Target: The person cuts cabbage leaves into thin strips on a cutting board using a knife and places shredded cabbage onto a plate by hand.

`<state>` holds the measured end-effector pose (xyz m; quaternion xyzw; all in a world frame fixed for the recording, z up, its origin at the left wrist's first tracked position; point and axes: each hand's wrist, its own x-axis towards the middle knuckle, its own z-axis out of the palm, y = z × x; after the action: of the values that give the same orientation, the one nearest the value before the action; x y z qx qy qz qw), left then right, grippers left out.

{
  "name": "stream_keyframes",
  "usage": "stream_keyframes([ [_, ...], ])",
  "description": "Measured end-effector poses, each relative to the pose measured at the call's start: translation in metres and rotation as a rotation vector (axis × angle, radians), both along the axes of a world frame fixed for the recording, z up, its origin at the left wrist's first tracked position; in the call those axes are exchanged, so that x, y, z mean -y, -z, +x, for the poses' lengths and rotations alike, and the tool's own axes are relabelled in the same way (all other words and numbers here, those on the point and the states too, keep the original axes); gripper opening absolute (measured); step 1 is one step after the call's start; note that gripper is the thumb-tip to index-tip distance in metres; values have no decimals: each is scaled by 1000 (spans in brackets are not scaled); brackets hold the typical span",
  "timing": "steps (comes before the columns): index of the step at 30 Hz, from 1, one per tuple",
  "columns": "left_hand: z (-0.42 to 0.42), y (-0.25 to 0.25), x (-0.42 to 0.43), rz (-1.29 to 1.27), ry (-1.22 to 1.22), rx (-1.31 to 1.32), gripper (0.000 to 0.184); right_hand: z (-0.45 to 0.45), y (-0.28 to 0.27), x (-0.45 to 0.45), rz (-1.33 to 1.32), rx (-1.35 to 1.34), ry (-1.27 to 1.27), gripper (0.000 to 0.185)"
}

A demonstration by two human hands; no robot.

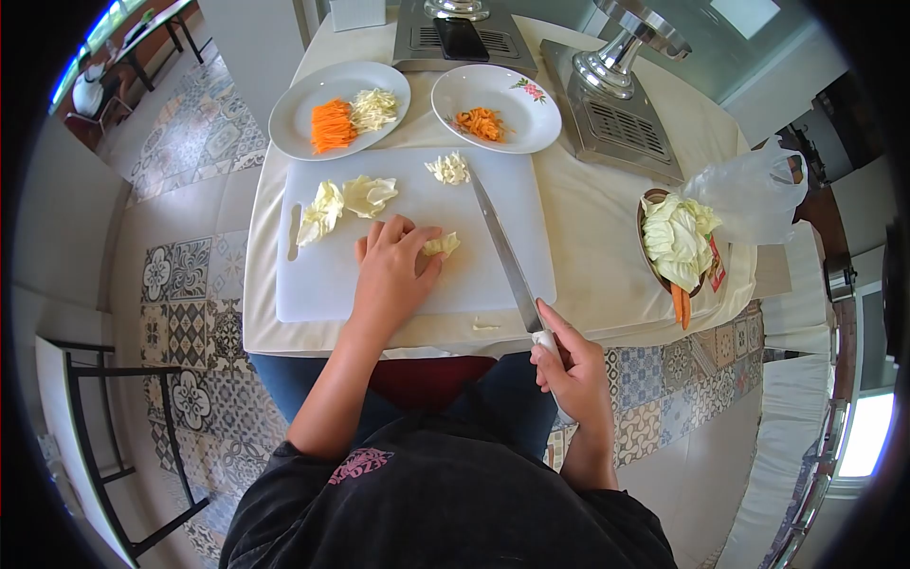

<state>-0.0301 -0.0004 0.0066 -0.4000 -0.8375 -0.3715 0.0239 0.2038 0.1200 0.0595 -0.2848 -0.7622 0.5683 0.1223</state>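
Note:
My left hand (391, 270) rests on the white cutting board (483, 289), its fingers curled over a small piece of cabbage leaf (444, 246) and partly hiding it. In my right hand (575, 368) is the white handle of a long kitchen knife (507, 254). The blade slants up across the right of the board, its tip beside a little pile of shredded cabbage (447, 169). Two loose cabbage leaves, one on the left (321, 212) and another leaf (370, 195) beside it, lie beyond my left hand.
Behind the board stand an oval plate (289, 109) of carrot and pale shreds and a flowered plate (531, 119) with carrot peelings. A bowl of cabbage (678, 237) and carrots (681, 305) sits right, near a plastic bag (754, 194). Metal dispensers (621, 109) and a phone (461, 39) are farther back.

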Motion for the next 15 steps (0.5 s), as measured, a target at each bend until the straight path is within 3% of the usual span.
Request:
stream_keyframes([
  [9, 0, -5, -5, 70, 13, 99, 10, 1, 7, 6, 63, 29, -86, 50],
  [15, -1, -3, -3, 117, 37, -265, 10, 1, 5, 4, 81, 68, -74, 50],
])
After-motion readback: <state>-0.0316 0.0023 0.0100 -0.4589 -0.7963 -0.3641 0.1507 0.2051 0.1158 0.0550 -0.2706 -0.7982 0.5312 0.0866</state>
